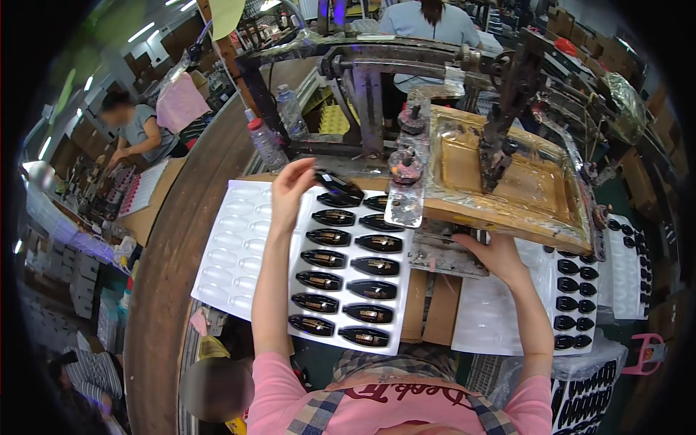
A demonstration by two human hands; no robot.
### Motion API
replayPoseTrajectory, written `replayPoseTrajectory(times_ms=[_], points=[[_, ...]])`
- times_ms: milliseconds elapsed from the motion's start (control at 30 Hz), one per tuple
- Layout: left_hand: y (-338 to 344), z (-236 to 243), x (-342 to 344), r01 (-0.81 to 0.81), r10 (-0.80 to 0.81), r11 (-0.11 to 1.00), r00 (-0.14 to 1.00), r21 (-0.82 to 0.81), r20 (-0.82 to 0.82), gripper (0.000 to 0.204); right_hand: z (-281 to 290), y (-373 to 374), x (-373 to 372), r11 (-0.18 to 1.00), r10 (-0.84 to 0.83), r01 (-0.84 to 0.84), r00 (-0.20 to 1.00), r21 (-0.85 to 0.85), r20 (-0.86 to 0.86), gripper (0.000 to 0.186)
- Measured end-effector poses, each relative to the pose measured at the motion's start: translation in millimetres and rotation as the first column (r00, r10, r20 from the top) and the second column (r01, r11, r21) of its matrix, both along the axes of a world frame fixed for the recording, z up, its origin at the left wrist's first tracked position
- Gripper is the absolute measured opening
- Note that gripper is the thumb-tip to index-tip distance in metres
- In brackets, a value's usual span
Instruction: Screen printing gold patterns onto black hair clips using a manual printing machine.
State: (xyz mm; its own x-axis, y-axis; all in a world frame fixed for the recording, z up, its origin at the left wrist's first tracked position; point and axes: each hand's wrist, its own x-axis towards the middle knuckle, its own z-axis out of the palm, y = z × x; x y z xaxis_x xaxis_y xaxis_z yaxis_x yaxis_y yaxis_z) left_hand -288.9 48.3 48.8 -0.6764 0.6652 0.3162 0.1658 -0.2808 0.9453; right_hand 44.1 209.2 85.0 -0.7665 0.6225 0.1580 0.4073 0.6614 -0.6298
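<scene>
My left hand [291,187] is closed on one end of a glossy black boat-shaped piece [339,187], tilted above the far end of a white tray [297,243]. Two columns of similar black pieces with small gold print [373,290] lie in that tray. Over on the right, my right hand [496,255] reaches beneath a wooden-framed printing screen [507,217]. Its thumb stretches left along the metal bed [442,254] below the screen; the frame hides the other fingers, so whatever they touch cannot be made out.
A white tray with unfilled hollows [232,239] lies at the left. More trays of black pieces [576,290] stand at the right. The press's metal arm [500,138] rises over the screen. A red-capped bottle [264,141] stands behind. Co-workers [148,127] sit farther off.
</scene>
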Motion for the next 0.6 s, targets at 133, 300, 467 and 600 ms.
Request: replayPoseTrajectory(times_ms=[133, 300, 467, 600], points=[[-56, -41, -42, -0.250, 0.250, 0.968, 0.968, 0.011, 0.022, 0.020, -11, 3, 22, 0.961, 0.019, 0.035, 0.981, 0.273, -0.193, 0.043], [-58, -106, -63, -0.500, 0.501, 0.865, 0.866, 0.040, -0.005, 0.017, -37, 49, 73, 0.950, -0.271, 0.302, 0.924, 0.079, -0.271, 0.031], [-43, -120, -46, -0.654, 0.623, 0.756, 0.731, -0.024, -0.279, 0.017, -63, 81, 114, 0.874, -0.307, 0.334, 0.943, 0.353, -0.130, 0.033], [-66, -114, -21, -0.613, 0.487, 0.777, 0.731, -0.146, -0.477, 0.014, -86, 111, 146, 0.814, -0.460, 0.400, 0.887, 0.422, 0.046, 0.035]])
